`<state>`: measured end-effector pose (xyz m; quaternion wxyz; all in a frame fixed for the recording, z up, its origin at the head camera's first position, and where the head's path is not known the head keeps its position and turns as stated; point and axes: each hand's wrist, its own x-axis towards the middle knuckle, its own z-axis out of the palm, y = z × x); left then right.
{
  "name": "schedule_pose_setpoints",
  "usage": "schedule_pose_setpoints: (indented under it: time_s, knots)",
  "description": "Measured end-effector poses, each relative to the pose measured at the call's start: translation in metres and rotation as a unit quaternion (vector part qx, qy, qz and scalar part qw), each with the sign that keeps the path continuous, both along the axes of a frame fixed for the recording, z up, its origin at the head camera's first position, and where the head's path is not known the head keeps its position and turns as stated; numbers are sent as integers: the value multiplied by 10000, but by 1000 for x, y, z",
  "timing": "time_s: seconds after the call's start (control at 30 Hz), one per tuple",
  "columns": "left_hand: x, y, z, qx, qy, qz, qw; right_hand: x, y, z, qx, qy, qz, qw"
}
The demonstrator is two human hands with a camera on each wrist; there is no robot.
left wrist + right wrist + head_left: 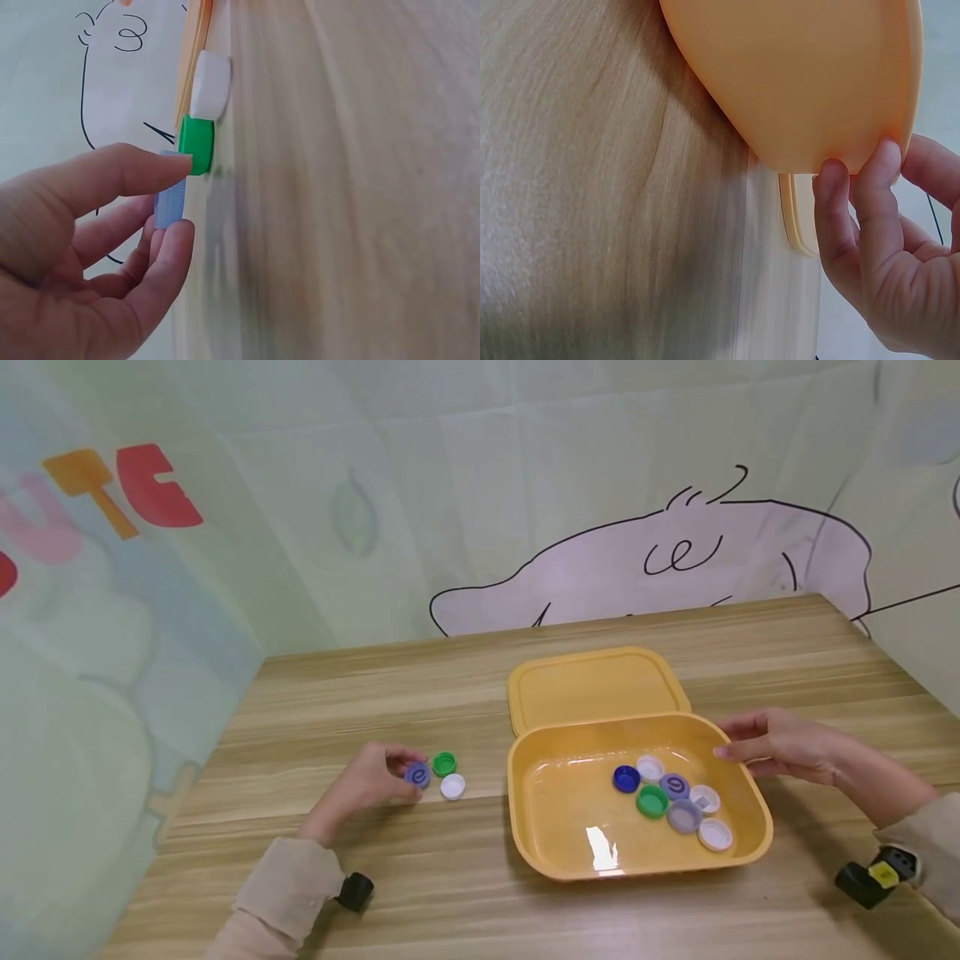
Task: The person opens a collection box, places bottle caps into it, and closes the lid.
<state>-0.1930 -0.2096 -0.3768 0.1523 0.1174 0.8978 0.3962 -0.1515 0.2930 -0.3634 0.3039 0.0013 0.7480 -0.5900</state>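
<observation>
Across the wood-grained tabletop [420, 877], seven bottle caps [675, 787] appear already placed in the yellow box [558, 802] clasped by the right grip [798, 747], while nearer the left edge a green cap [445, 764] and white cap [453, 787] remain and the left grip [375, 777] pinches a purple cap [417, 775].

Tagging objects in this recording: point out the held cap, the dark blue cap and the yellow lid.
Held cap [417, 775]: head view, on its marked face.
Dark blue cap [626, 779]: head view, on its upward side.
Yellow lid [597, 690]: head view, on its flat middle.
</observation>
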Motion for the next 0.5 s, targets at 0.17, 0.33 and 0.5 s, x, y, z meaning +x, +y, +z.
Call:
schedule_pose_setpoints:
  time_s: [0.17, 0.33, 0.5]
  knots:
    - [1, 2, 4, 24, -41, 46, 10000, 0, 0, 0, 10, -23, -26, 10000]
    - [3, 7, 11, 10, -68, 53, 10000, 0, 0, 0, -7, -40, -52, 10000]
    - [4, 12, 16, -45, -108, 78, 9999, 0, 0, 0, -27, -42, -58, 10000]
